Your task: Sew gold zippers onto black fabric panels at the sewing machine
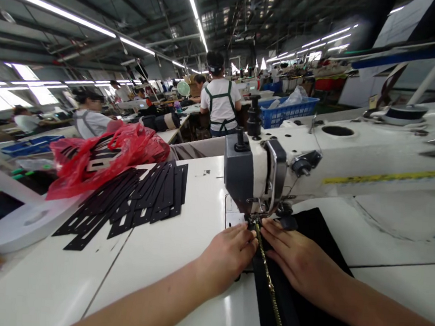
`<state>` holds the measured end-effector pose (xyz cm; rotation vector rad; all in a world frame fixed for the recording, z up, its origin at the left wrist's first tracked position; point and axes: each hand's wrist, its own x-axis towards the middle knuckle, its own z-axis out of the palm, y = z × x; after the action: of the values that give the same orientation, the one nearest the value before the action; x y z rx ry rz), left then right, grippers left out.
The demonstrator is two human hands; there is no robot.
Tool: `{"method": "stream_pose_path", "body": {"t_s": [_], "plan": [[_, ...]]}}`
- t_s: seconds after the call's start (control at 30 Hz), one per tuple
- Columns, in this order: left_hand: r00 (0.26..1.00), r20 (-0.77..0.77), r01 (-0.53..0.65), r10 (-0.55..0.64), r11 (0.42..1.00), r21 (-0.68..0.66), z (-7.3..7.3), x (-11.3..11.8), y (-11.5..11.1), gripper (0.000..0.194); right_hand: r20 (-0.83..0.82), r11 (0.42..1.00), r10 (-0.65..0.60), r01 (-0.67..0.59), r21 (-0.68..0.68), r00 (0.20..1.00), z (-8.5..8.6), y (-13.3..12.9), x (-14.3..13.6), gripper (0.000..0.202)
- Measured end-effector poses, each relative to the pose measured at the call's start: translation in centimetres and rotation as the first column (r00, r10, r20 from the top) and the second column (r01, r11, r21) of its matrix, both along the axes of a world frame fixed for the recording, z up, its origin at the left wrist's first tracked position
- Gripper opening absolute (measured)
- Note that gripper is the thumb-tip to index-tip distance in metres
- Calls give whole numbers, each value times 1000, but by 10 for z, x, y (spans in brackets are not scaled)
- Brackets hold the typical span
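Black fabric [304, 308] lies under the needle area of a white and grey sewing machine [241, 172]. Along the fabric's left part runs a gold-toothed zipper [271, 291], reaching up to the presser foot [254, 218]. My left hand [229, 255] is closed with its fingertips pinching the zipper's edge just left of the foot. Flat on the black fabric, right of the zipper, rests my right hand [300, 263], fingers stretched toward the foot. The needle itself is too small to make out.
Black strips with slots [152, 193] lie piled on the white table [165, 273] to the left. Behind them sits a red plastic bag [118, 146], beside a white fan base [23, 226]. A blue basket [290, 113] and a person in an apron [222, 101] are beyond the machine.
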<state>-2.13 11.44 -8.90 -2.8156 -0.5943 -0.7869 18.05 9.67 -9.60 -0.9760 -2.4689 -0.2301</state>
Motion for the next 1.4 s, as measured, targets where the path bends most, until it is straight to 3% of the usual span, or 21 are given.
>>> {"method": "stream_pose_path", "body": {"t_s": [0.17,0.4,0.57,0.73,0.87,0.93,1.03,1.17,1.23,1.27,1.33,1.4], "plan": [[998,-13,-54,55,998,17,3,6,-2,26,-7,998,29,-28,49,1000,-2,3,3,37],[993,22,-112,114,993,-44,-7,11,-1,23,-57,999,37,-35,36,998,2,4,0,39],[991,65,-117,120,992,-41,-12,11,4,24,-121,993,55,-67,-97,991,11,8,0,39],[988,3,-151,154,976,-158,-9,6,2,20,-145,966,100,-131,-223,984,21,0,3,31],[990,-39,-143,137,955,-258,0,0,-8,36,-147,946,18,-64,-318,989,27,-14,0,16],[986,-57,-165,156,956,-241,3,-1,-16,41,-161,943,-9,-45,-330,987,28,-18,-2,18],[979,-58,-205,197,961,-186,1,0,-25,32,-212,931,-62,-20,-364,975,26,-18,-6,15],[974,-59,-226,220,968,-111,-7,2,-31,23,-277,871,-125,-28,-490,953,19,-21,-9,13],[975,-53,-218,215,974,-57,-8,3,-32,20,-271,899,-111,-20,-438,956,11,-24,-8,15],[976,-54,-214,212,976,-32,-8,4,-33,19,-251,936,-96,2,-351,963,7,-26,-6,19],[976,-60,-210,210,978,-2,-7,6,-34,19,-164,996,-60,47,-79,985,-4,-29,-2,29],[974,-68,-217,215,976,-11,-5,8,-35,19,-28,982,-32,37,183,999,-13,-31,2,37]]}}
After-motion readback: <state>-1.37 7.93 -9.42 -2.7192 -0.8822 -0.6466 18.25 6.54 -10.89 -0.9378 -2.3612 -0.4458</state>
